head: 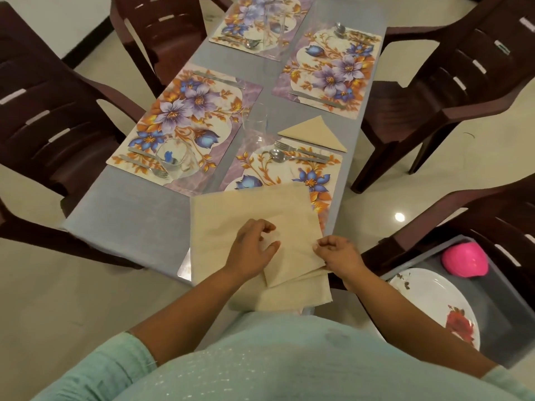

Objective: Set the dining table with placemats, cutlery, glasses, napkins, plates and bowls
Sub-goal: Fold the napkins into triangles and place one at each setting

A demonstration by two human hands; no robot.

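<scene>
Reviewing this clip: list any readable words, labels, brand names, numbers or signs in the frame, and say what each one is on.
None: no readable text anywhere in this view.
The placemats carry only flower prints.
The white plate in the grey bin bears only a red flower motif.
The napkins under both hands, the glasses and the cutlery show no visible markings.

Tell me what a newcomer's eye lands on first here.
Four floral purple-and-orange placemats cover the grey table, each with cutlery. At the near edge, both hands, left hand and right hand, work a beige cloth napkin. A bright pink bowl sits in a grey bin at lower right.
</scene>
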